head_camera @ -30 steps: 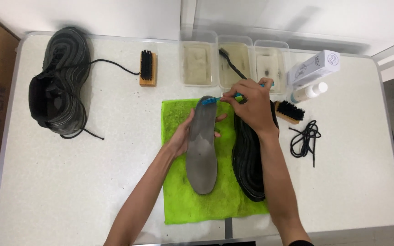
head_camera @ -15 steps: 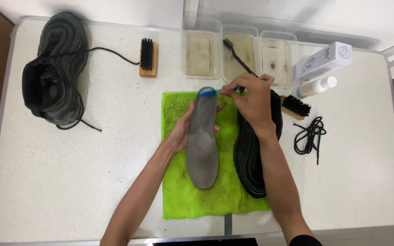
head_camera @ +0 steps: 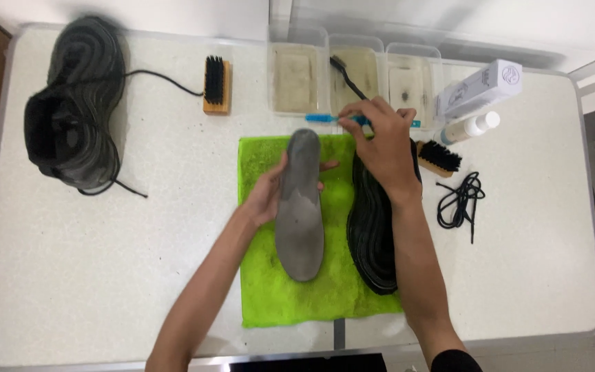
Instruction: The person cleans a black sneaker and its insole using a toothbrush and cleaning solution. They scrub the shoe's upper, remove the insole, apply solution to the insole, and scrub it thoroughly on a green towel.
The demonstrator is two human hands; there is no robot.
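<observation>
Moved since earlier: blue toothbrush (head_camera: pixel 332 119) lifted off the insole tip, now just past the towel's far edge, near the clear tubs (head_camera: pixel 356 76).
Right hand (head_camera: pixel 380 141): fingers pinched on the toothbrush handle, over the black shoe sole (head_camera: pixel 373 227).
Left hand (head_camera: pixel 270 193): curled under the grey insole (head_camera: pixel 299 207), thumb and fingers gripping its edges.
Insole: lengthwise on the green towel (head_camera: pixel 270 289), toe end away from the body.
Around: dark sneaker (head_camera: pixel 74 110) far left; wooden brush (head_camera: pixel 215 85); second brush (head_camera: pixel 439 157); loose lace (head_camera: pixel 459 196); white table (head_camera: pixel 105 275).
</observation>
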